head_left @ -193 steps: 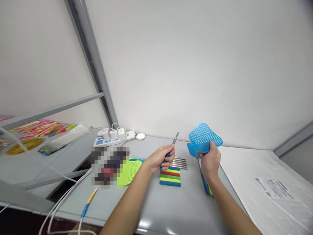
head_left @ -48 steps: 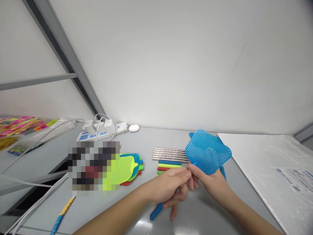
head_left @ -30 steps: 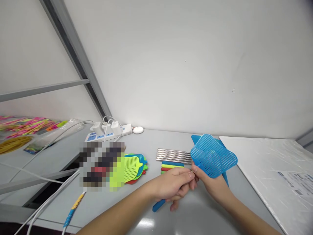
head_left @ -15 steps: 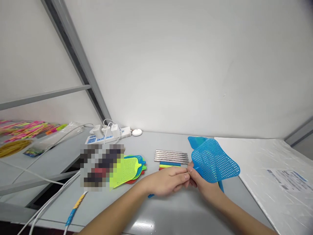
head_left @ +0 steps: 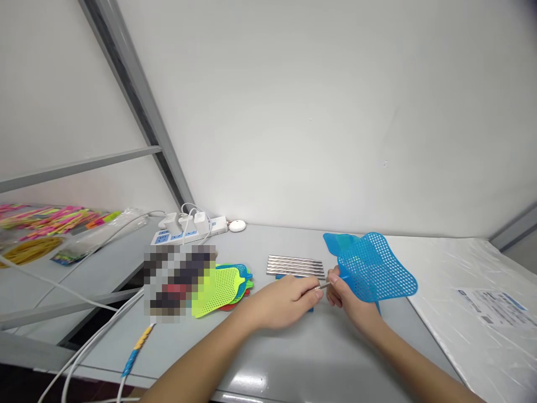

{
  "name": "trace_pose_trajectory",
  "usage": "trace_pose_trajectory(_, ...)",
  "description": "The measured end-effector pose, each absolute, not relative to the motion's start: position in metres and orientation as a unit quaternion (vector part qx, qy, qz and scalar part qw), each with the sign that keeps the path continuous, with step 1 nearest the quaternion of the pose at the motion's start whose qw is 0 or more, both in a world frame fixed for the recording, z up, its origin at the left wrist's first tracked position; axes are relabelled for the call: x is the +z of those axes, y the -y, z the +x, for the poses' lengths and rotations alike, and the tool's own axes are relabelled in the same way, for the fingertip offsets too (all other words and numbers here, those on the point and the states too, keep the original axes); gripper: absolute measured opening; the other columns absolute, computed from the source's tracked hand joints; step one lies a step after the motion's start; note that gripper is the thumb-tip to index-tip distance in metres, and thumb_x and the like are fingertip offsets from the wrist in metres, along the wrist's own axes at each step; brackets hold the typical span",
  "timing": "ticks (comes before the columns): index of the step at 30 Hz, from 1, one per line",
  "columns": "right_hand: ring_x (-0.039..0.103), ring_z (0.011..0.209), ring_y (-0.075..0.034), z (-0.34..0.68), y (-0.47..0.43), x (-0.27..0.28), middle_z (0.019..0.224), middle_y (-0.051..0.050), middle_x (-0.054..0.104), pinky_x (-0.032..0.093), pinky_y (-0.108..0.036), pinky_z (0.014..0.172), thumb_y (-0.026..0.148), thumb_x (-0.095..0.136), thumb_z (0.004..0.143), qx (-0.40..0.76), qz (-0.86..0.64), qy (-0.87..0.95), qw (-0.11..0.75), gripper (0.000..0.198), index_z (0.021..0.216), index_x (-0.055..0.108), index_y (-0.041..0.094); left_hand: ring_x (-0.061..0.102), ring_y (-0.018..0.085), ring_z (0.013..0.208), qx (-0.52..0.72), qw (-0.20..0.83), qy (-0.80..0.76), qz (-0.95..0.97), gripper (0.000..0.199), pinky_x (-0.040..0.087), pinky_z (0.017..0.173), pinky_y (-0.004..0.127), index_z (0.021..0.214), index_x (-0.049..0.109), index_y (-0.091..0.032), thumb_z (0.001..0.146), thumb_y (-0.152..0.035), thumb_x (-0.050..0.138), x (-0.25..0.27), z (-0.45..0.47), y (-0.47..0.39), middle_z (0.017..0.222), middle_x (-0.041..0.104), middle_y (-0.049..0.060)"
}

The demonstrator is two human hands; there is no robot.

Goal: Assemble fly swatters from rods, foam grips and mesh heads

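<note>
My right hand [head_left: 351, 301] is closed around the neck of a blue fly swatter head [head_left: 384, 271], a perforated plastic paddle held over the table. Between my two hands shows a thin metal rod [head_left: 324, 286], pointing into the swatter's neck. Fingers of my left hand [head_left: 287, 302] pinch the rod's other end; most of its length is hidden. Just beyond my left hand lie several silver metal rods [head_left: 293, 265] side by side. Blue handle pieces [head_left: 280, 276] show partly from under that hand. Behind the held paddle is another blue swatter head [head_left: 333, 242].
Left of my hands lies a stack of swatter heads [head_left: 218, 288] in green, blue and red, beside a blurred patch. A power strip [head_left: 218, 225] with plugs and a white round device [head_left: 237, 225] stand near the wall. A wrapped white panel [head_left: 444, 268] lies right.
My hands have moved apart, exposing the short stretch of metal rod between them. The held swatter head has shifted slightly right and up, and the view has turned a little.
</note>
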State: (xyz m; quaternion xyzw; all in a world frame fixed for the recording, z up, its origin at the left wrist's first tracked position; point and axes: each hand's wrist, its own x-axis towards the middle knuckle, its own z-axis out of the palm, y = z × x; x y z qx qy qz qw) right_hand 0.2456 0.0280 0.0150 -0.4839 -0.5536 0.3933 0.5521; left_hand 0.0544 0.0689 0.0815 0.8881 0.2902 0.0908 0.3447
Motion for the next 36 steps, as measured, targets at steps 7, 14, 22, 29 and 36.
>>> trace_pose_trajectory(7,0.043,0.060,-0.013,0.235,-0.015,0.025,0.061,0.003,0.044,0.036,-0.027,0.058,0.058,0.048,0.090,0.421,-0.533,0.555,0.480,0.044,0.065,0.046,0.022,0.061,0.021,0.070,0.128,0.222,-0.295,0.921,0.037,0.036,0.062,0.028,0.116,0.057,-0.026,0.100,-0.041,0.027,0.077,0.067,-0.057,0.087,0.070,0.002)
trace_pose_trajectory(14,0.034,0.051,-0.013,0.259,-0.033,0.036,0.051,0.005,0.035,0.034,-0.028,0.054,0.056,0.052,0.088,0.381,-0.538,0.480,0.579,0.048,0.057,0.036,0.024,0.059,0.019,0.065,0.114,0.131,-0.328,0.929,0.034,0.030,0.057,0.027,0.087,0.059,-0.024,0.099,-0.042,0.032,0.081,0.047,-0.082,0.072,0.065,0.000)
trace_pose_trajectory(22,0.023,0.047,-0.012,0.270,-0.045,0.039,0.052,0.009,0.020,0.032,-0.027,0.048,0.052,0.048,0.091,0.353,-0.507,0.437,0.654,0.041,0.063,0.033,0.025,0.058,0.017,0.064,0.103,0.028,-0.353,0.930,0.033,0.026,0.055,0.027,0.082,0.052,-0.023,0.101,-0.036,0.028,0.082,0.039,-0.092,0.074,0.064,-0.002)
trace_pose_trajectory(29,0.040,0.052,-0.013,0.237,-0.025,0.032,0.050,0.002,0.043,0.032,-0.027,0.053,0.049,0.051,0.091,0.364,-0.506,0.592,0.510,0.049,0.051,0.044,0.021,0.062,0.020,0.068,0.098,0.020,-0.279,0.955,0.031,0.028,0.055,0.028,0.101,0.057,-0.024,0.101,-0.038,0.029,0.063,0.066,-0.067,0.082,0.068,0.003)
trace_pose_trajectory(36,0.036,0.051,-0.013,0.261,-0.033,0.041,0.047,0.003,0.039,0.030,-0.028,0.052,0.048,0.048,0.092,0.310,-0.550,0.556,0.540,0.052,0.047,0.040,0.021,0.059,0.017,0.063,0.110,0.023,-0.302,0.947,0.032,0.026,0.054,0.027,0.084,0.056,-0.023,0.099,-0.041,0.035,0.069,0.045,-0.093,0.074,0.065,0.000)
